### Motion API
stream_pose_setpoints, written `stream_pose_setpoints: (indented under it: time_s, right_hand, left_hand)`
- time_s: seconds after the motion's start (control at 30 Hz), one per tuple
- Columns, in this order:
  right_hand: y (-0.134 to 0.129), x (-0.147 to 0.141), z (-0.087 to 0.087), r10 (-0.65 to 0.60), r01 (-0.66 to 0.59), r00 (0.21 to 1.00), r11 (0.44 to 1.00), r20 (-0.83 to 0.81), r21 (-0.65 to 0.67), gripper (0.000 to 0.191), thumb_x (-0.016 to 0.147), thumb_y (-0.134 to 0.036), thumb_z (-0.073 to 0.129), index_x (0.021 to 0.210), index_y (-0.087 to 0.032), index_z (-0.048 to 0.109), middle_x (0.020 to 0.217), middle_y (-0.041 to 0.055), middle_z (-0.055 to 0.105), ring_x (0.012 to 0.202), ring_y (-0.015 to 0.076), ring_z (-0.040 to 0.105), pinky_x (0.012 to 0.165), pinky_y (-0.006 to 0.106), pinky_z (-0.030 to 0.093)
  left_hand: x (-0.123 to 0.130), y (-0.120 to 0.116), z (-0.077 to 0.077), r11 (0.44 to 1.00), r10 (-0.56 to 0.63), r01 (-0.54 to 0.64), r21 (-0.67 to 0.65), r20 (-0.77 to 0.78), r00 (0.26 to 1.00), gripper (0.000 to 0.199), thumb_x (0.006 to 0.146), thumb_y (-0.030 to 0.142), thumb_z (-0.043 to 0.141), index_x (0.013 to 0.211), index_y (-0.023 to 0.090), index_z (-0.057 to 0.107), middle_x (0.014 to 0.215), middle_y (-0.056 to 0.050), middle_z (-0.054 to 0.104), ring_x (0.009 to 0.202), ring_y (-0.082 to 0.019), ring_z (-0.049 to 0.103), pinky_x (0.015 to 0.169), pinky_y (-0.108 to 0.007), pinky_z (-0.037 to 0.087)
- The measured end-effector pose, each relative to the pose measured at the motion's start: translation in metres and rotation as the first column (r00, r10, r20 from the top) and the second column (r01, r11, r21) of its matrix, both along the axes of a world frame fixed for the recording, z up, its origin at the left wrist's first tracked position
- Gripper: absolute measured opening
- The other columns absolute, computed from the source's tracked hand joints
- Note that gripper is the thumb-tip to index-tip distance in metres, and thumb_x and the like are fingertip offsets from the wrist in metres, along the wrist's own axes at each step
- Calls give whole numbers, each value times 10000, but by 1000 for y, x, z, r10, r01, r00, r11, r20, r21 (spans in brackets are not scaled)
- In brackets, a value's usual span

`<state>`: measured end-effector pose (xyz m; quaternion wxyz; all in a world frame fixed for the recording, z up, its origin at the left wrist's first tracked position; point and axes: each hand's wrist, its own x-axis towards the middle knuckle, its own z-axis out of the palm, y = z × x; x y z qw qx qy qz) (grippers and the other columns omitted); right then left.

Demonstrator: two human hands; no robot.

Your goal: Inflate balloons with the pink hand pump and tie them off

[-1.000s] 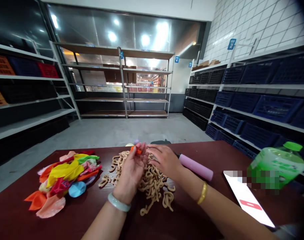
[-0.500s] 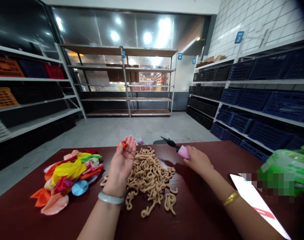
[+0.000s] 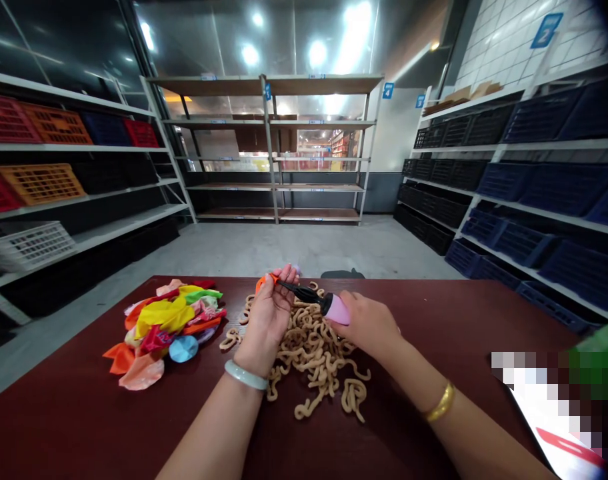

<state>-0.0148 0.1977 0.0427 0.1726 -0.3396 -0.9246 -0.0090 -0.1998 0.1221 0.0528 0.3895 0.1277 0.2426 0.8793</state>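
Observation:
My left hand (image 3: 271, 315), palm up, has its thumb pressed on an orange balloon (image 3: 261, 283). My right hand (image 3: 368, 324) is wrapped round the lilac body of a balloon pump (image 3: 337, 311). The pump's black tapered nozzle points left and its tip meets the orange balloon; whether it sits inside the neck I cannot tell. Below both hands lies a heap of tan, curled, rope-like pieces (image 3: 314, 350). Left of my left hand is a pile of flat balloons (image 3: 165, 320) in yellow, orange, pink, red, green and blue.
The dark red table (image 3: 184, 427) carries all this. A phone-like device with a lit white screen (image 3: 531, 407) lies at right, beside a partly blurred green object (image 3: 599, 360). Beyond are shelves with crates (image 3: 517, 183) on both sides and a rack (image 3: 271, 150) at the back.
My right hand has brought the pump leftward, so the nozzle now reaches the orange balloon in my left hand. The view has turned left and tilted slightly down.

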Motion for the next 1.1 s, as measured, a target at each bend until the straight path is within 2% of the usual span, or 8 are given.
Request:
stream_pose_setpoints:
  time_s: [0.27, 0.43, 0.6, 0.67, 0.8, 0.93, 1.03, 1.1]
  right_hand:
    - [-1, 4, -1, 9, -10, 1000, 996, -19, -90, 368, 783, -526, 594, 993, -233, 522, 960, 55, 662, 859, 246, 640, 653, 316, 395]
    - [2, 9, 2, 27, -33, 998, 991, -49, -128, 357, 780, -524, 596, 978, -235, 524, 946, 43, 672, 845, 234, 641, 634, 296, 370]
    - [2, 13, 5, 51, -62, 997, 982, -66, -179, 333, 763, -499, 621, 957, -244, 528, 940, 23, 684, 833, 233, 649, 610, 288, 351]
    - [1, 13, 7, 55, -67, 997, 976, -60, -206, 329, 757, -484, 630, 964, -247, 538, 932, 21, 690, 829, 234, 653, 606, 286, 347]
    - [-3, 11, 7, 54, -70, 996, 967, -70, -245, 390, 754, -525, 625, 1021, -251, 552, 948, 34, 698, 843, 247, 656, 613, 291, 356]
    - [-9, 8, 6, 71, -89, 994, 969, -87, -232, 441, 760, -551, 620, 1078, -256, 543, 965, 39, 699, 843, 249, 656, 629, 296, 368]
    - [-12, 7, 5, 74, -90, 993, 977, -87, -196, 537, 751, -564, 632, 1170, -254, 501, 979, 52, 699, 850, 256, 660, 635, 297, 375]
    - [-13, 6, 5, 51, -61, 997, 983, -61, -172, 496, 771, -549, 613, 1146, -243, 501, 965, 62, 698, 848, 256, 662, 638, 299, 381]
  left_hand:
    - [17, 5, -13, 998, 31, -43, -45, -245, 969, 285, 806, 415, 690, 891, 151, 623, 1018, -116, 712, 1026, -227, 665, 931, -375, 486]
    - [33, 3, -16, 999, 16, -31, -40, -337, 941, 275, 826, 432, 659, 886, 171, 595, 989, -90, 715, 1032, -220, 655, 922, -365, 482]
    - [44, 5, -20, 988, 91, -133, -75, -406, 909, 236, 836, 399, 646, 905, 178, 601, 971, -87, 720, 995, -213, 662, 910, -360, 488]
    - [47, 5, -19, 987, 63, -116, -115, -389, 919, 234, 828, 389, 653, 916, 178, 603, 971, -86, 720, 962, -216, 672, 887, -369, 504]
    - [51, 3, -12, 995, -50, 20, -101, -304, 951, 255, 820, 394, 654, 933, 175, 591, 1035, -109, 704, 992, -246, 672, 844, -382, 528]
    - [51, 1, -6, 997, -58, 45, -60, -250, 967, 284, 838, 342, 634, 1069, 189, 578, 1073, -125, 688, 963, -243, 677, 829, -393, 535]
    - [51, 2, -6, 997, -74, 68, -36, -201, 977, 176, 845, 312, 630, 950, 178, 582, 966, -90, 688, 866, -212, 679, 800, -381, 539]
    - [53, 3, -7, 995, -94, 95, -2, -181, 979, 153, 856, 317, 624, 863, 172, 575, 889, -61, 666, 812, -182, 659, 778, -353, 538]
